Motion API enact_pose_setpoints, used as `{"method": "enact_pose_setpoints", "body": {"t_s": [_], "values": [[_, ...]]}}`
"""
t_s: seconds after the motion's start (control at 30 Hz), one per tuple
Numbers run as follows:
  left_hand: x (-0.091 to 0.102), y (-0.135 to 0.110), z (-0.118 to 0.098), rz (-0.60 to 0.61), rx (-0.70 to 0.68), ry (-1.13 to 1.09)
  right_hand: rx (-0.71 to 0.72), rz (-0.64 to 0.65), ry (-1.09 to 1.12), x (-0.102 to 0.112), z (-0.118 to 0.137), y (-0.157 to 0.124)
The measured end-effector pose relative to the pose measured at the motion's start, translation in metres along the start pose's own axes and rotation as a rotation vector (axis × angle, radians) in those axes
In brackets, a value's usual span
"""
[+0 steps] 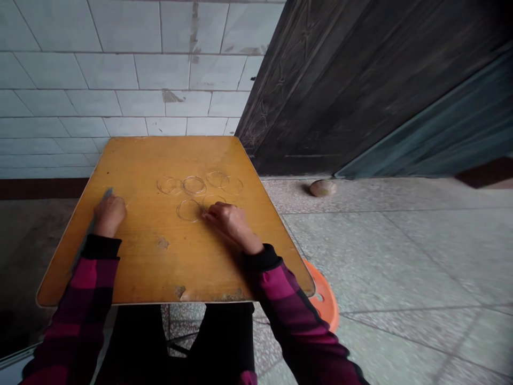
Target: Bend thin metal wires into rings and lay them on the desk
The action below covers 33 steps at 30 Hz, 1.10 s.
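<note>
Several thin wire rings (194, 185) lie in linked or overlapping pairs on the wooden tabletop (140, 256). My right hand (229, 218) is closed in a pinch at the nearest pair, its fingertips on a wire ring (209, 198) whose lower part they hide. Beside it on the left lies another ring (188, 210) of that pair. Over by the table's left side, my left hand (110, 211) is closed around a long, narrow grey strip (109, 191). The strip's tip shows past the fingers, and its other end runs back under the forearm. What it is exactly, I cannot make out.
A white tiled wall (108, 72) stands behind the table, with a dark wooden panel (316, 96) at the back right. An orange plastic stool (326, 297) is partly under the table's right corner. A roundish object (323, 187) lies on the tiled floor (385, 267).
</note>
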<state>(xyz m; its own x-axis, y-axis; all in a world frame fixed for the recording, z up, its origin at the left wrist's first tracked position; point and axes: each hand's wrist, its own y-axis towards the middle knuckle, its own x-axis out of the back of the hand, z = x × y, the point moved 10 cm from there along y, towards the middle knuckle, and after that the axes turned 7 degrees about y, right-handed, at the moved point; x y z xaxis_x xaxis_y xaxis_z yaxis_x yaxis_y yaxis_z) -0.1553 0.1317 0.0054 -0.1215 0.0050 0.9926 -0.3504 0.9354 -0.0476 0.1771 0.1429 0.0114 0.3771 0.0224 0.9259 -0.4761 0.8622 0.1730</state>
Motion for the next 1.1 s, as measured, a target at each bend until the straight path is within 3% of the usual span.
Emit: {"method": "enact_pose_setpoints", "body": {"t_s": [0.33,0.7,0.93,1.1], "values": [[0.018,-0.009,0.000,-0.035,0.016,0.079,-0.002,0.023,-0.002,0.001,0.003,-0.001],[0.001,-0.004,0.003,0.095,0.038,0.093,0.019,0.049,0.019,-0.001,0.008,-0.002],[0.020,-0.016,-0.013,-0.016,-0.063,0.132,0.014,0.031,0.023,0.001,0.007,-0.001],[0.039,-0.029,-0.031,-0.110,-0.197,-0.094,0.010,0.022,0.029,0.002,0.008,-0.001]]}}
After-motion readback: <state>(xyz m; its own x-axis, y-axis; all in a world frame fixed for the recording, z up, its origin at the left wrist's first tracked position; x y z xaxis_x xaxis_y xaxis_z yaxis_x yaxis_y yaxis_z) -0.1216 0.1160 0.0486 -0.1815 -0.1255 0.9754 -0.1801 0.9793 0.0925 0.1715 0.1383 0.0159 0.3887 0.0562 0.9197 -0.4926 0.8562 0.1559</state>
